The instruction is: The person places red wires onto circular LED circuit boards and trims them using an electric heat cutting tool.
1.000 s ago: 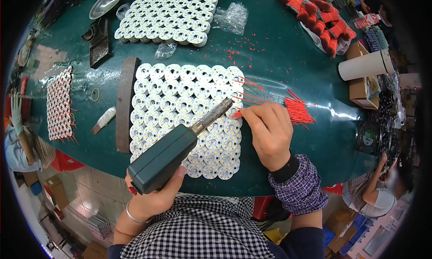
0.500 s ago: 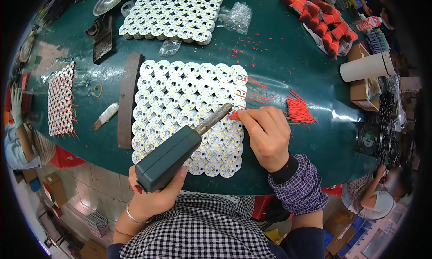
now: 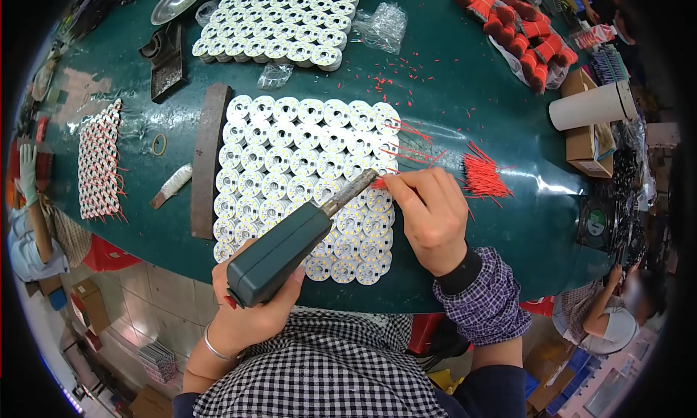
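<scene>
My left hand (image 3: 260, 305) is wrapped round the grip of a dark green soldering gun (image 3: 279, 255). The gun's metal tip points up and right, over the right side of a panel of round white LED boards (image 3: 276, 184). Close to that tip, my right hand (image 3: 433, 213) pinches red wire (image 3: 379, 183) between thumb and forefinger; the joint itself is too small to make out. Other red wires (image 3: 415, 130) stick out from boards on the panel's right edge. To the right of my hand lies a bundle of cut red wires (image 3: 485, 173).
A dark bar (image 3: 210, 160) lies along the panel's left side. Beyond are stacked LED boards (image 3: 279, 26), a metal tray (image 3: 168, 71) and red wire bundles (image 3: 519, 37). A wired panel (image 3: 99, 162) lies far left, near a co-worker's gloved hand (image 3: 27, 173). A white cylinder (image 3: 592, 107) stands right.
The soldering gun and my left hand have shifted slightly to the right. My right hand stays nearly in place, still pinching the red wire. The co-worker's gloved hand at far left has moved slightly.
</scene>
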`<action>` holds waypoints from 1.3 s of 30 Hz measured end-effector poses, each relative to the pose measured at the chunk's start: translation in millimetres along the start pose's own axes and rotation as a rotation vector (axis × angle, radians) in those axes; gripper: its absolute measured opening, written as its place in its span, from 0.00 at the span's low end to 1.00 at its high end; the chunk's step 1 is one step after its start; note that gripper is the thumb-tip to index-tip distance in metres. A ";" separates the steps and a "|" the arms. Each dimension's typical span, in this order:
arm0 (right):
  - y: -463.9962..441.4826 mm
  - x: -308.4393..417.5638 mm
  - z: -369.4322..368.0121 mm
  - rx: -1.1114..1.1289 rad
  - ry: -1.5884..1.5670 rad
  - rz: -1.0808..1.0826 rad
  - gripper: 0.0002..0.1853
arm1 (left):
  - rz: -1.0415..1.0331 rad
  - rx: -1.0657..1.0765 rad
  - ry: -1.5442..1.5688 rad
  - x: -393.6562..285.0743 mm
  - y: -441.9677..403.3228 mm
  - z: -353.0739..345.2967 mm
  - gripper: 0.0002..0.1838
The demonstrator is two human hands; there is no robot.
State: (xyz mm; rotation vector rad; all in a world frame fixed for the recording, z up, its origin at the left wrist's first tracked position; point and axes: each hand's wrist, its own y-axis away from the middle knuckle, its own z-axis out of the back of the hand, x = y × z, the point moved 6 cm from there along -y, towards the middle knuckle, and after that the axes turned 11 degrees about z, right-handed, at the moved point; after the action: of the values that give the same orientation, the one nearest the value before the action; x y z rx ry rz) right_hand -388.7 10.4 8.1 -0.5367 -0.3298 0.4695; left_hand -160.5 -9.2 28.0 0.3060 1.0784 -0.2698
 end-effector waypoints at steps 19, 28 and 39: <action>-1.9 3.9 7.0 -0.078 -0.001 0.003 0.17 | -0.097 -0.132 -0.176 7.3 15.4 1.5 0.10; 13.7 13.1 15.6 -0.094 -0.010 -0.051 0.18 | 0.020 -0.037 -0.089 13.9 21.7 3.8 0.17; 18.0 11.4 10.7 -0.052 -0.029 -0.071 0.19 | 0.071 -0.008 0.025 6.8 20.7 -2.2 0.09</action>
State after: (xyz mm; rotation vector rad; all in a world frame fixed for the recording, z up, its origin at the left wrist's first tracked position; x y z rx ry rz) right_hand -389.7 34.2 8.8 -0.5671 -0.3882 0.4015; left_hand -151.8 10.3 23.4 0.3411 1.0911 -0.1986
